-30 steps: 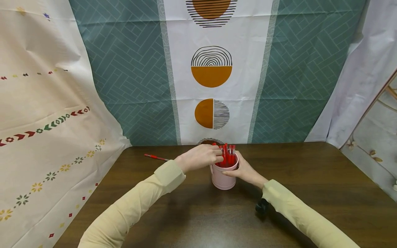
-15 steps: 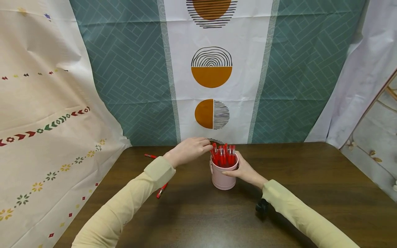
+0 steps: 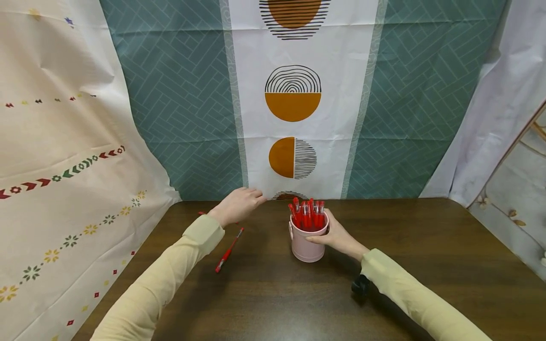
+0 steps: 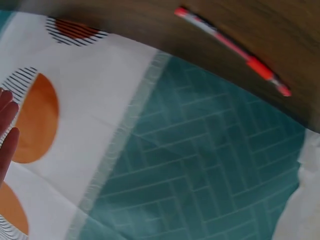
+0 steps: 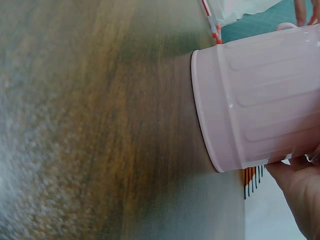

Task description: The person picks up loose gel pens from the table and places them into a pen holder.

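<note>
A small pink bucket (image 3: 308, 247) stands upright on the table, packed with several red pens (image 3: 307, 215) whose clear ends stick up above its rim. My right hand (image 3: 338, 237) grips the bucket from its right side, thumb across the front; the right wrist view shows part of that hand below the bucket (image 5: 270, 105). Left of the bucket, my left hand (image 3: 239, 204) hovers with nothing in its fingers. One red pen (image 3: 229, 251) lies near it on the table. A second red pen (image 3: 202, 213) is mostly hidden behind that hand and appears in full in the left wrist view.
The dark wooden table (image 3: 273, 293) ends at a patterned green and white cloth (image 3: 204, 118) hanging behind it. A cream cloth (image 3: 77, 227) borders the left side. A small black object (image 3: 360, 285) sits by the right sleeve.
My left hand has drawn away leftward from the pens in the bucket, fingers empty. The pen on the table that the left sleeve covered now shows whole. My right hand keeps its grip.
</note>
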Demonstrator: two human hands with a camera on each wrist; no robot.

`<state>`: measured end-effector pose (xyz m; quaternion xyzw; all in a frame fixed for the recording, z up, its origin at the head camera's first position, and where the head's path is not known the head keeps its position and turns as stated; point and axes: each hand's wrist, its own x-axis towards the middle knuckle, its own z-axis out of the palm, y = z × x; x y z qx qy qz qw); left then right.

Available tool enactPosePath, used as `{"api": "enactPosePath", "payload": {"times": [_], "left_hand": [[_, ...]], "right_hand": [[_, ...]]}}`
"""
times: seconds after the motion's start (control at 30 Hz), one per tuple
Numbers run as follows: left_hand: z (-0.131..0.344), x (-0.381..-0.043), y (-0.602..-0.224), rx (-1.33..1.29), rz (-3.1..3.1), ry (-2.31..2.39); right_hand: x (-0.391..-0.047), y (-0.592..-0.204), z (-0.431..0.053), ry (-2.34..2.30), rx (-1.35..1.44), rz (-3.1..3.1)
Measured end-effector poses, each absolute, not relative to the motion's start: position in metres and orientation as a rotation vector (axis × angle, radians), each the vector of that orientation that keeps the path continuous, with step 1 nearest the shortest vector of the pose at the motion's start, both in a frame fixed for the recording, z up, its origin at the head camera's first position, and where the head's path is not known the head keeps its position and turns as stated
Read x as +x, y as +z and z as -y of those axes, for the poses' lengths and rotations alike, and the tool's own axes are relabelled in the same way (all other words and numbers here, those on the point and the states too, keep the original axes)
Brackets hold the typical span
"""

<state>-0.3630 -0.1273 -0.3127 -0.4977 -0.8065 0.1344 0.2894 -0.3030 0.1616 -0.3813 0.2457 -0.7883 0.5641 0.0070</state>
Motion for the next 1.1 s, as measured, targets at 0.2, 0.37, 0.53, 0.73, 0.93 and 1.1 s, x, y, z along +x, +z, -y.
{"api": "enactPosePath", "payload": {"times": [0.2, 0.37, 0.53, 0.73, 0.93, 1.1], "left_hand": [[0.145, -0.367, -0.316, -1.286, 2.192, 0.386], [0.158, -0.372, -0.320, -1.236, 2.244, 0.446], [0.175, -0.374, -0.326, -1.178, 2.293, 0.447], [0.195, -0.379, -0.335, -1.108, 2.377, 0.457], [0.213, -0.381, -0.346, -1.043, 2.461, 0.476], [0.223, -0.385, -0.354, -1.009, 2.493, 0.467]], "right_hand": [[-0.303, -0.381, -0.162, 1.763, 0.763, 2.470], [-0.304, -0.380, -0.162, 1.764, 0.758, 2.466], [-0.303, -0.380, -0.162, 1.771, 0.766, 2.470], [-0.304, -0.380, -0.162, 1.771, 0.778, 2.453], [-0.304, -0.382, -0.162, 1.772, 0.786, 2.452], [-0.304, -0.382, -0.162, 1.771, 0.788, 2.446]]}}
